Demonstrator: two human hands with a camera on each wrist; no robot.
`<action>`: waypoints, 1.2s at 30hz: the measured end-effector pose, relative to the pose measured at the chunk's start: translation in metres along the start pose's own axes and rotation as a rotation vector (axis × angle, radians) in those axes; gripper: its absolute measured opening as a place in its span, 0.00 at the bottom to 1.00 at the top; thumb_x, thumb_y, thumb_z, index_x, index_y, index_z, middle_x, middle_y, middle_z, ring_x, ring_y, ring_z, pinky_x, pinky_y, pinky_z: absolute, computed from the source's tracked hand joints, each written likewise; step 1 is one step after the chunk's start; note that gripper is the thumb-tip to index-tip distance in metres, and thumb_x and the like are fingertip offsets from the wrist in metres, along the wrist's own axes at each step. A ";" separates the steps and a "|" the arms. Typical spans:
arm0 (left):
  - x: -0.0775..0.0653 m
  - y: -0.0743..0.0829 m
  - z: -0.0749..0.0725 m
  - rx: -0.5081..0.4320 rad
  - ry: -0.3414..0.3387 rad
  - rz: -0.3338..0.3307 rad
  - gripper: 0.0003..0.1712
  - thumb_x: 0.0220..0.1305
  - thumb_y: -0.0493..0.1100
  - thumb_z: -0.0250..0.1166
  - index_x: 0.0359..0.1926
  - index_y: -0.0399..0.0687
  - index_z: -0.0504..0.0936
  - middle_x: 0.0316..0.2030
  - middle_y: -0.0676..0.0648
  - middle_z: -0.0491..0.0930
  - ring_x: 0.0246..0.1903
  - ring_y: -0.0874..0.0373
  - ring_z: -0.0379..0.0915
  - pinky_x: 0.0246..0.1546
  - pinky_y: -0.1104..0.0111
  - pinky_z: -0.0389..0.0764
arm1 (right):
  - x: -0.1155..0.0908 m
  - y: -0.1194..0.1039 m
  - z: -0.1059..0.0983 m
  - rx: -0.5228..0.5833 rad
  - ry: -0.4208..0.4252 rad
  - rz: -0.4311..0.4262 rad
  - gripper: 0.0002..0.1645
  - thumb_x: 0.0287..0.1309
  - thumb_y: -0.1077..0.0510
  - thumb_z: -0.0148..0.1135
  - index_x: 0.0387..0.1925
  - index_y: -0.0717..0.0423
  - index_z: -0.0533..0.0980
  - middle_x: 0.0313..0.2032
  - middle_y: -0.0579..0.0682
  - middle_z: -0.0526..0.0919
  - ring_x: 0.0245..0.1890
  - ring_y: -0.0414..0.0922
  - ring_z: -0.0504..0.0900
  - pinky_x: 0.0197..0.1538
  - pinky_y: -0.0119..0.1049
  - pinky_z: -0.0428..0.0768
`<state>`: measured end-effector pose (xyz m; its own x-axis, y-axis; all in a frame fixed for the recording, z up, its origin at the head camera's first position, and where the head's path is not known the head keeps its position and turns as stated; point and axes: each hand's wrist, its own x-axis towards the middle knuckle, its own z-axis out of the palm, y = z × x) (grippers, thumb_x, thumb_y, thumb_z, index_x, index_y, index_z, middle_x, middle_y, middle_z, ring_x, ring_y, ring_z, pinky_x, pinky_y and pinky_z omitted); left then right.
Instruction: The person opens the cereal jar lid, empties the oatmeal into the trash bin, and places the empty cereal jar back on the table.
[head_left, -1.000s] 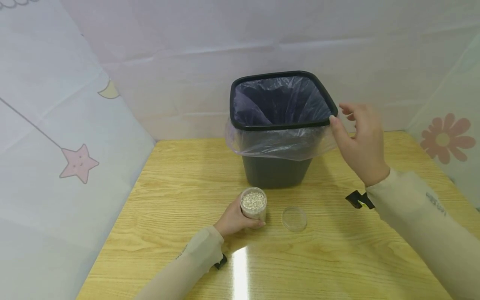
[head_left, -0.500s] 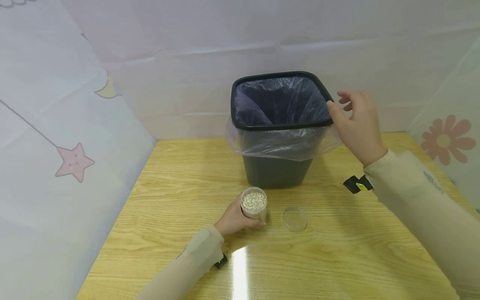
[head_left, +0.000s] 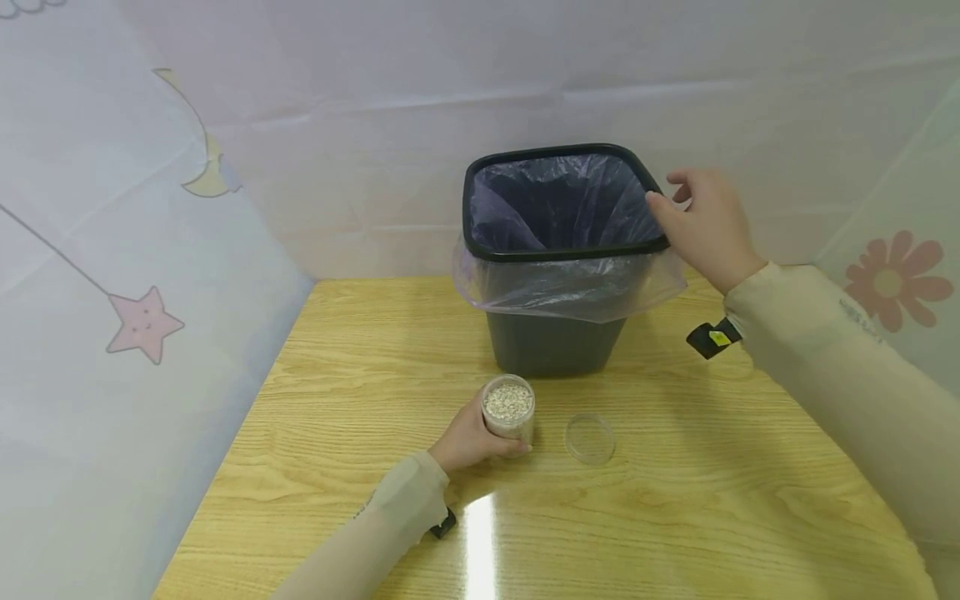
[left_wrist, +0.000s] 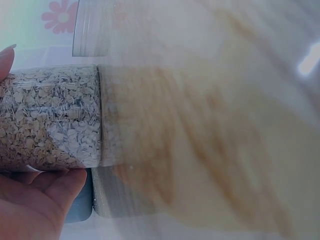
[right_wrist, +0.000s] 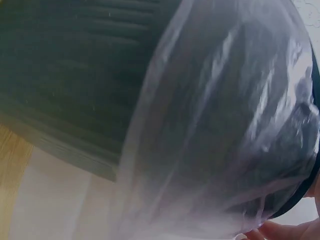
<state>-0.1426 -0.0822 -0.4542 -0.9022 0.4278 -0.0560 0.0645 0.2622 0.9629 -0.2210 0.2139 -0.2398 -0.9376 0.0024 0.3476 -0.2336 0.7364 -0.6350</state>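
Note:
My left hand point(head_left: 472, 437) grips a clear jar point(head_left: 517, 429) filled with oat flakes point(head_left: 508, 402), its top uncovered. In the left wrist view, fingertips point(left_wrist: 70, 187) wrap the jar's side. Beside it on the table lies a clear round lid point(head_left: 589, 438). My right hand point(head_left: 708, 225) holds the right side of the trash can's black rim point(head_left: 570, 253), the thumb over it and other fingers lower on the outside, as the right wrist view shows. A translucent purple bag point(right_wrist: 215, 115) lines the dark trash can point(head_left: 555, 343) and hangs over its rim.
The wooden table point(head_left: 360, 350) reaches a pale cloth wall point(head_left: 360, 175) at the back. The trash can stands close to that wall, behind the jar and lid. A side wall with a pink star point(head_left: 145, 325) rises at the left; another with a flower point(head_left: 887, 283) at the right.
My right hand has moved back along the rim from the front right corner to the right side, the sleeve following. The left hand, jar and lid have stayed in place.

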 end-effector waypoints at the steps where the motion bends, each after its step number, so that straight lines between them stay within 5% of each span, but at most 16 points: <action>1: 0.000 0.000 0.000 0.001 -0.001 -0.001 0.56 0.40 0.34 0.80 0.70 0.48 0.61 0.60 0.45 0.73 0.60 0.51 0.68 0.63 0.55 0.64 | 0.003 0.001 -0.001 -0.005 -0.019 0.009 0.35 0.72 0.48 0.44 0.65 0.73 0.61 0.51 0.71 0.68 0.43 0.62 0.68 0.42 0.51 0.66; 8: -0.001 0.001 0.000 0.003 -0.004 -0.019 0.56 0.41 0.34 0.80 0.71 0.49 0.60 0.60 0.46 0.72 0.60 0.50 0.68 0.64 0.54 0.64 | 0.020 0.007 -0.006 -0.029 -0.130 0.076 0.38 0.72 0.45 0.41 0.68 0.73 0.57 0.54 0.72 0.67 0.45 0.63 0.69 0.44 0.55 0.69; 20: -0.001 -0.002 0.000 0.003 -0.002 -0.018 0.55 0.42 0.36 0.80 0.71 0.49 0.60 0.60 0.45 0.71 0.61 0.49 0.67 0.63 0.52 0.65 | 0.042 0.008 -0.010 -0.041 -0.287 0.204 0.43 0.71 0.43 0.40 0.71 0.73 0.49 0.68 0.74 0.54 0.66 0.68 0.57 0.63 0.64 0.60; 36: -0.002 -0.002 0.004 -0.016 0.023 -0.030 0.55 0.41 0.36 0.80 0.71 0.48 0.60 0.60 0.45 0.72 0.60 0.48 0.68 0.63 0.52 0.65 | 0.055 0.007 -0.007 -0.157 -0.365 0.168 0.36 0.71 0.53 0.35 0.72 0.71 0.49 0.71 0.70 0.50 0.69 0.67 0.51 0.66 0.63 0.56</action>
<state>-0.1394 -0.0798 -0.4570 -0.9134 0.3993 -0.0793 0.0304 0.2611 0.9648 -0.2723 0.2240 -0.2203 -0.9955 -0.0872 -0.0365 -0.0538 0.8403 -0.5395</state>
